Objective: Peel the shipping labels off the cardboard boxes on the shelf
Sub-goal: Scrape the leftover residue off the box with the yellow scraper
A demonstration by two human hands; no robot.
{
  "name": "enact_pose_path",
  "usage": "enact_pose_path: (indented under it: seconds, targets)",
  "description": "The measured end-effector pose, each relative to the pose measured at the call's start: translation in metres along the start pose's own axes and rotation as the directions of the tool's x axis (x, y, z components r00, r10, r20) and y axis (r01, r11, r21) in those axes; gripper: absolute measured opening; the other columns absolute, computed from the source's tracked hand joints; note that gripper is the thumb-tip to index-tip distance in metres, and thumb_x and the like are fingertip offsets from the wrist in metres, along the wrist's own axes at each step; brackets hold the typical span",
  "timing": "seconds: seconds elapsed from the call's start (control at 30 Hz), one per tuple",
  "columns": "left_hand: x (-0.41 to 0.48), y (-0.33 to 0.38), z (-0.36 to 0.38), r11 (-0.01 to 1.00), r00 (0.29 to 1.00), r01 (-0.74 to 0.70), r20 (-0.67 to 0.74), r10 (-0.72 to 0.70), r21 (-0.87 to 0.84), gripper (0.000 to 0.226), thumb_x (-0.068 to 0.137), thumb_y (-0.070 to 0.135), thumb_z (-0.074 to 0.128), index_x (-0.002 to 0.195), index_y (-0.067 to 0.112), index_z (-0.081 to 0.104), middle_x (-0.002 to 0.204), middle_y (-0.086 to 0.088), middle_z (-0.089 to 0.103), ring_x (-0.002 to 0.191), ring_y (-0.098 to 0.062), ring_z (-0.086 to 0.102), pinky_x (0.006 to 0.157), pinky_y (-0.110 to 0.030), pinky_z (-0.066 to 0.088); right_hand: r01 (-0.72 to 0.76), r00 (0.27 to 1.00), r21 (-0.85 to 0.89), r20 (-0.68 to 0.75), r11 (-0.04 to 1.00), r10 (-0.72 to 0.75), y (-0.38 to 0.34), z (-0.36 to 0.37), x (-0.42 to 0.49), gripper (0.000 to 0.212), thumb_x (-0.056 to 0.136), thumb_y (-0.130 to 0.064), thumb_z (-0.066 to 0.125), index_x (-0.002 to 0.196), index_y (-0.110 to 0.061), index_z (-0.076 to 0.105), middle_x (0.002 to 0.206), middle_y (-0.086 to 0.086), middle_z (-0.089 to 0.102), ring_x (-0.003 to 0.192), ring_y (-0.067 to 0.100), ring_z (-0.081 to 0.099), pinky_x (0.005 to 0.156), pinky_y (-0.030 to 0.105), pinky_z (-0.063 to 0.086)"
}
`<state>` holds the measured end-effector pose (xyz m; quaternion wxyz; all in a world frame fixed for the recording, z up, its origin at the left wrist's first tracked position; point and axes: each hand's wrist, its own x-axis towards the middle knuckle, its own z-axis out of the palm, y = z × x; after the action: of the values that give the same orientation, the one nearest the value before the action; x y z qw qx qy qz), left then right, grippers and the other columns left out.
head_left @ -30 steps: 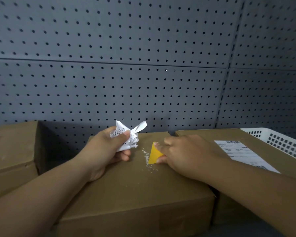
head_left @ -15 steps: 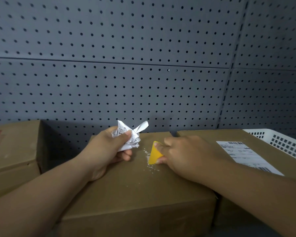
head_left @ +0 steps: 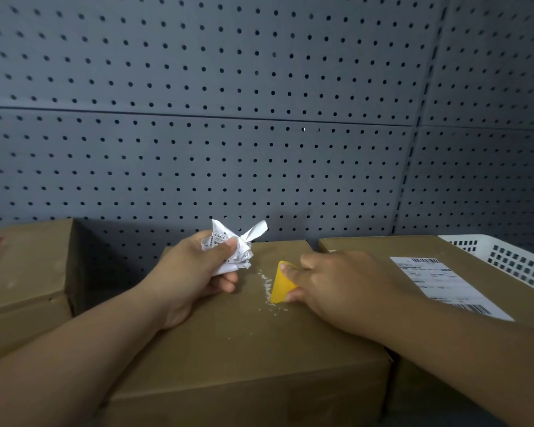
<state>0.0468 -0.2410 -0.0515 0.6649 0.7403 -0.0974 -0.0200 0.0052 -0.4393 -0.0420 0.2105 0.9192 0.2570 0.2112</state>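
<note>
Left hand (head_left: 191, 272), thumb uppermost, curls fingers and thumb round a crumpled peeled label (head_left: 235, 245) over the far left of the middle cardboard box (head_left: 244, 349) top. Right hand (head_left: 336, 285), knuckles up, pinches a yellow scraper (head_left: 281, 285), largely hidden under the fingers, its edge on the box top beside white paper flecks (head_left: 267, 282). The right-hand box (head_left: 367, 245) carries an intact shipping label (head_left: 438, 282), print illegible. A white basket (head_left: 512, 260) is cut off at right.
</note>
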Motion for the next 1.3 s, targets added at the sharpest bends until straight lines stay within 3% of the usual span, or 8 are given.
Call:
enact_pose_path:
  seconds: [0.07, 0.17, 0.4, 0.53, 0.8, 1.17, 1.3]
  targets:
    - [0.0002, 0.0005, -0.0003, 1.0, 1.0, 0.001, 0.0, -0.001, 0.003, 0.019, 0.097, 0.028, 0.052, 0.094, 0.012, 0.062, 0.059, -0.005, 0.06, 0.05, -0.014, 0.055, 0.065, -0.031, 0.049, -0.02, 1.0, -0.007, 0.017, 1.0, 0.02, 0.0012, -0.0005, 0.004, 0.055, 0.1, -0.047, 0.023, 0.148, -0.021, 0.022, 0.121, 0.002, 0.048, 0.104, 0.026, 0.053, 0.055, 0.029, 0.024]
    - [-0.0007, 0.0002, -0.0002, 1.0, 1.0, 0.0, 0.003, 0.0, 0.006, 0.019, 0.097, 0.027, 0.051, 0.095, 0.011, 0.062, 0.059, -0.005, 0.06, 0.05, -0.014, 0.055, 0.063, -0.029, 0.05, -0.013, 1.0, -0.025, 0.012, 1.0, 0.013, 0.0017, 0.0042, 0.0069, 0.056, 0.1, -0.047, 0.024, 0.148, -0.018, 0.023, 0.121, 0.004, 0.048, 0.103, 0.029, 0.053, 0.065, 0.031, 0.03]
    - [0.0, 0.0003, 0.0005, 1.0, 1.0, -0.003, 0.0, 0.003, 0.014, 0.019, 0.097, 0.027, 0.052, 0.092, 0.012, 0.061, 0.06, -0.006, 0.059, 0.051, -0.015, 0.055, 0.065, -0.031, 0.05, -0.003, 1.0, 0.007, 0.004, 1.0, 0.003, -0.002, 0.0019, -0.0013, 0.054, 0.1, -0.047, 0.023, 0.147, -0.021, 0.025, 0.122, 0.003, 0.048, 0.104, 0.029, 0.054, 0.071, 0.033, 0.036]
    - [0.0002, 0.0004, 0.0003, 1.0, 1.0, -0.003, -0.006, 0.003, 0.013, 0.019, 0.097, 0.028, 0.052, 0.093, 0.011, 0.062, 0.06, -0.006, 0.059, 0.051, -0.016, 0.055, 0.066, -0.032, 0.05, -0.052, 0.998, -0.017, 0.025, 0.998, 0.053, 0.0005, 0.0028, 0.0037, 0.052, 0.1, -0.047, 0.024, 0.146, -0.021, 0.026, 0.12, 0.002, 0.049, 0.101, 0.026, 0.054, 0.063, 0.03, 0.032]
    - [-0.0004, 0.001, 0.0005, 1.0, 1.0, -0.003, 0.004, 0.003, -0.003, 0.019, 0.097, 0.027, 0.051, 0.094, 0.011, 0.061, 0.059, -0.006, 0.059, 0.051, -0.015, 0.054, 0.064, -0.029, 0.051, -0.058, 0.998, -0.03, 0.034, 0.998, 0.06, -0.003, 0.0029, 0.0018, 0.05, 0.101, -0.044, 0.026, 0.146, -0.022, 0.026, 0.123, 0.003, 0.047, 0.105, 0.027, 0.054, 0.07, 0.033, 0.039]
    - [-0.0005, 0.0, 0.0001, 1.0, 1.0, -0.009, 0.007, 0.009, -0.002, 0.019, 0.097, 0.027, 0.051, 0.092, 0.012, 0.061, 0.06, -0.006, 0.059, 0.051, -0.015, 0.054, 0.061, -0.028, 0.05, -0.091, 0.995, 0.028, 0.04, 0.995, 0.09, -0.0075, 0.0037, 0.0008, 0.053, 0.1, -0.047, 0.027, 0.145, -0.02, 0.027, 0.125, 0.003, 0.048, 0.109, 0.029, 0.053, 0.072, 0.031, 0.032]
    - [-0.001, 0.0004, -0.0001, 1.0, 1.0, -0.013, 0.008, 0.013, 0.002, 0.019, 0.096, 0.027, 0.052, 0.093, 0.011, 0.061, 0.06, -0.006, 0.059, 0.051, -0.015, 0.055, 0.064, -0.03, 0.05, -0.101, 0.994, -0.015, 0.042, 0.995, 0.102, -0.0047, 0.0043, 0.0014, 0.052, 0.101, -0.045, 0.026, 0.145, -0.018, 0.027, 0.123, 0.004, 0.049, 0.108, 0.027, 0.054, 0.072, 0.033, 0.04]
